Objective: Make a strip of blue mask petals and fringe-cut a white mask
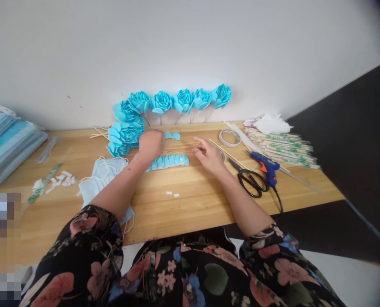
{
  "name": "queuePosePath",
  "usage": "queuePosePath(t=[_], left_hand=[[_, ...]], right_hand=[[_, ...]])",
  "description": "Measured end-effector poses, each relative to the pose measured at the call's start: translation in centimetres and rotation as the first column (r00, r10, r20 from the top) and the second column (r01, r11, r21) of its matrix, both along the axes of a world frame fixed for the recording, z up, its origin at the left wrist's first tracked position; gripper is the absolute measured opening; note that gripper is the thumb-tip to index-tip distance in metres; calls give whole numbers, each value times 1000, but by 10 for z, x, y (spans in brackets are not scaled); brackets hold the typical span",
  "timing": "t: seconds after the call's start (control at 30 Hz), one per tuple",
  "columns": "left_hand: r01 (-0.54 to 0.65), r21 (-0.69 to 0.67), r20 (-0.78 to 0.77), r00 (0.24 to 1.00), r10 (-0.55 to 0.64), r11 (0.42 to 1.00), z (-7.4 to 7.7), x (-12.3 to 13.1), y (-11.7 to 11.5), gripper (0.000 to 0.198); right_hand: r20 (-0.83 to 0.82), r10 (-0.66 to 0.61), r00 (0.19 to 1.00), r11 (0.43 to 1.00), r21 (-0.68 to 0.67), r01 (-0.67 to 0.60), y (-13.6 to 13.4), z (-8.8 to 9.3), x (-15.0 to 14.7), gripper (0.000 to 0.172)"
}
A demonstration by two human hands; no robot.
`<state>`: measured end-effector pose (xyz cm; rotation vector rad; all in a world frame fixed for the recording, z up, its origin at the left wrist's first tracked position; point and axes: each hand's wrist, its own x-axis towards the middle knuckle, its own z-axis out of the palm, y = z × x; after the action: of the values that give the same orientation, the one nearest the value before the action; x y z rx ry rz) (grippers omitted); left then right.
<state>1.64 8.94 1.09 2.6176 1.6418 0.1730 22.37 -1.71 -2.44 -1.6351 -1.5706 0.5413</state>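
My left hand [151,144] is closed with its fingers curled down over the table, at the left end of a short row of blue petals [172,135]. Whatever its fingertips grip is hidden behind the hand. Closer to me lies a longer row of overlapping blue petals [172,161], its left end partly behind my left wrist. My right hand [210,157] hovers to the right of both rows, index finger stretched out and the others loosely bent, with nothing in it. Blue flowers [126,132] on sticks stand and lie just left of and behind my left hand.
Right of my hands lie scissors [253,181], a blue glue gun [266,166], a tape roll [230,137], a bare stick [231,155] and wrapped chopsticks [282,147]. Face masks [105,175] lie under my left forearm; a mask stack [10,145] and white scraps [63,179] are farther left.
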Motion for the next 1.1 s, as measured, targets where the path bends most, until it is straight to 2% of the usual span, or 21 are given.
queuePosePath(t=[0.07,0.1,0.13,0.2,0.27,0.33,0.4,0.47,0.53,0.63,0.8,0.87,0.93,1.1], left_hand=[[-25,0,207,978,24,1000,4,1,1,25],[-30,-29,349,936,38,999,6,2,1,20],[-15,-92,501,864,59,996,9,4,1,16],[122,-297,752,641,153,947,13,8,-3,13],[369,-463,854,429,295,806,15,13,-9,18],[561,-520,854,334,398,645,15,18,-16,25],[635,-533,840,315,442,560,14,22,-23,30],[649,-538,834,315,453,539,12,24,-27,32],[648,-536,837,324,441,541,10,26,-29,32],[614,-538,843,382,379,578,9,26,-30,32],[509,-433,872,445,203,744,11,27,-30,44],[506,-409,874,457,167,759,10,27,-31,41],[525,-401,876,459,147,751,9,28,-31,38],[525,-390,890,427,162,757,4,30,-29,31]], right_hand=[[-133,3,991,1000,12,-2,1,0,0,47],[-213,12,977,1000,12,-10,1,0,-1,47],[-293,23,956,1000,10,-21,1,1,-1,48],[-436,40,899,999,3,-42,1,3,-3,49],[-549,38,835,998,-16,-56,0,8,-5,49],[-645,34,764,997,-26,-67,-1,13,-7,47],[-715,53,697,996,-15,-91,-3,17,-9,40],[-753,81,653,993,8,-114,-3,18,-9,33],[-758,80,647,994,12,-109,-3,18,-9,30],[-720,22,693,999,-13,-45,-1,16,-8,27],[-637,-21,770,1000,-28,4,-1,17,-8,26],[-609,-14,793,1000,-28,-4,-2,18,-8,24],[-603,-5,798,1000,-26,-13,-3,19,-9,24],[-682,10,731,1000,-6,-19,-1,18,-10,34]])
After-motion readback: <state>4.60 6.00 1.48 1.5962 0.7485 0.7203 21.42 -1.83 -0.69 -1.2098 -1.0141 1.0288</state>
